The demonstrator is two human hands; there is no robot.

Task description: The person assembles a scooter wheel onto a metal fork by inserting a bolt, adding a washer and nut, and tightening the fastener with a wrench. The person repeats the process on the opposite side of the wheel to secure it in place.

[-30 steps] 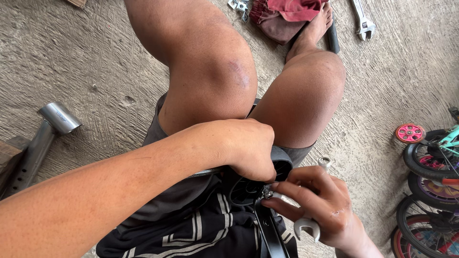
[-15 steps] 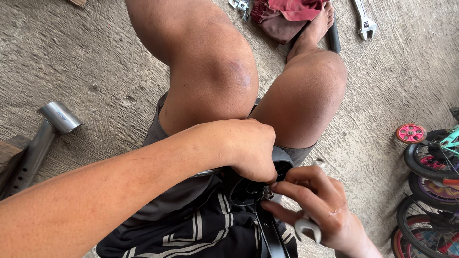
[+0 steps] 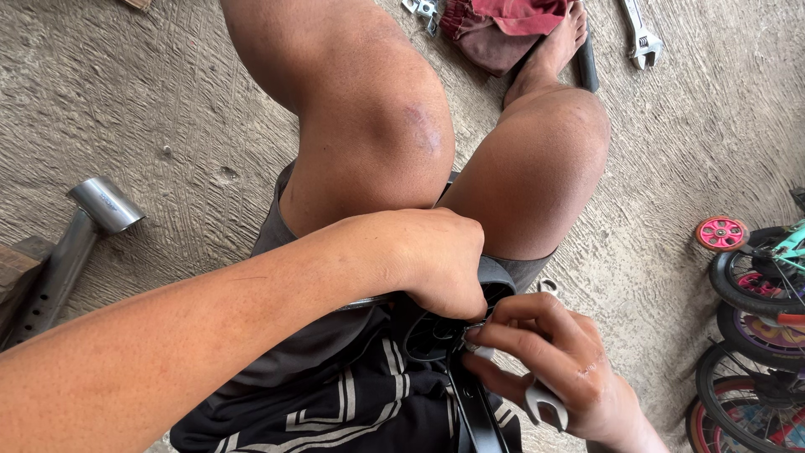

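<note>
I sit on a concrete floor with both knees up. My left hand (image 3: 432, 260) is closed over a small black wheel (image 3: 432, 335) that rests in my lap on a black bracket (image 3: 478, 411). Just right of it, my right hand (image 3: 558, 369) grips a silver open-ended wrench (image 3: 543, 401), its fingertips pinched at the wheel's hub. The hub itself is hidden under my fingers.
A metal tube (image 3: 80, 243) lies on the floor at the left. By my foot are a red cloth (image 3: 503, 25), an adjustable wrench (image 3: 639, 35) and a small metal part (image 3: 419, 8). Children's bicycle wheels (image 3: 755, 335) and a pink training wheel (image 3: 721, 233) crowd the right edge.
My right hand's fingers have shifted slightly at the hub, curling closer over the wrench. My left hand and knees stay where they were.
</note>
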